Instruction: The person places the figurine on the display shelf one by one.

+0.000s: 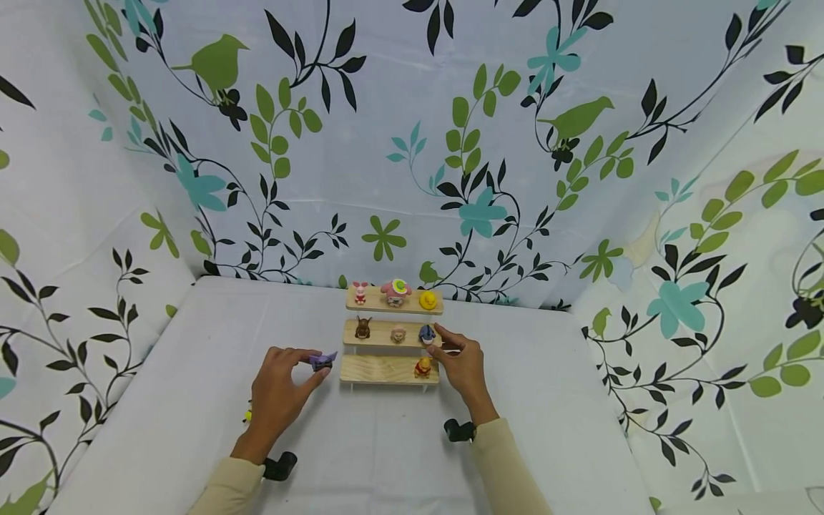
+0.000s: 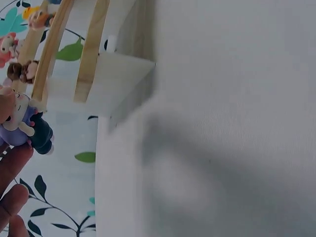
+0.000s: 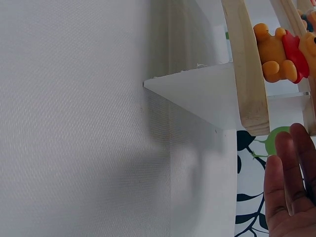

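left hand [image 1: 281, 386]: pinches a small purple figure [image 1: 323, 360] between thumb and fingertips, just left of the lowest step.
purple figure: in the left hand's fingers, close to the left end of the wooden stand [image 1: 389, 370], above the white table [image 1: 161, 429].
right hand [image 1: 460, 365]: fingers straight and relaxed, gripping nothing, against the stand's right end.
orange bear [image 1: 423, 368]: on the lowest step, just left of the right hand.
blue figure [image 1: 428, 333]: on the middle step, beside the right fingertips.
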A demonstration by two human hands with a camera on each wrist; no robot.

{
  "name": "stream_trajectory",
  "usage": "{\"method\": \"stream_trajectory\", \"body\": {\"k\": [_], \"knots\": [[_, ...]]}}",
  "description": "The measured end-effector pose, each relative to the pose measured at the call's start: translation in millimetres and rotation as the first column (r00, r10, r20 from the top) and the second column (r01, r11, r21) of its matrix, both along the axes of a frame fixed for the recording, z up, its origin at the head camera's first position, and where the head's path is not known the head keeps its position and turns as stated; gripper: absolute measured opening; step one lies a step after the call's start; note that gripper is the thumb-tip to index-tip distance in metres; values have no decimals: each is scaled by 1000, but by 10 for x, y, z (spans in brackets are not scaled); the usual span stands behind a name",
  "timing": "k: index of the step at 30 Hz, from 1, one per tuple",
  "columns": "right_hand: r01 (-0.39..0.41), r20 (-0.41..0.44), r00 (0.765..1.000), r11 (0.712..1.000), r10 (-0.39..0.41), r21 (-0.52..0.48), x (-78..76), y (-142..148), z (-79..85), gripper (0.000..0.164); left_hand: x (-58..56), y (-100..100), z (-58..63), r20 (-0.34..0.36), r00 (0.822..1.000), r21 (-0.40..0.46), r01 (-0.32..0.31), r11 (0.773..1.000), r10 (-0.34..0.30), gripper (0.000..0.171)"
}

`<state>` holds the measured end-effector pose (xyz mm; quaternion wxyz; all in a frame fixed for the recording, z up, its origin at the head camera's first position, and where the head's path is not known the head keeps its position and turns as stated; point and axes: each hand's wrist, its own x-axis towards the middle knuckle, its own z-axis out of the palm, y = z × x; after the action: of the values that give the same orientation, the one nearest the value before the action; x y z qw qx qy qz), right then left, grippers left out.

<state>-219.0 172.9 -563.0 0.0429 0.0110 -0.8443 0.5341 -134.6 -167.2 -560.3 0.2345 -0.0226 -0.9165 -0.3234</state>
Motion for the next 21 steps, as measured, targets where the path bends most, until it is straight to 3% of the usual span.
{"method": "stream_trajectory", "body": {"k": [11,21], "knots": [[-5,0,1000,1000,5,-13,7,1,1,49,-37,278,-11,-55,997,25,62,998,-61,43],[2,7,1000,1000,-2,-18,9,5,1,49,-88,591,21,-54,991,52,127,990,-125,42]]}}
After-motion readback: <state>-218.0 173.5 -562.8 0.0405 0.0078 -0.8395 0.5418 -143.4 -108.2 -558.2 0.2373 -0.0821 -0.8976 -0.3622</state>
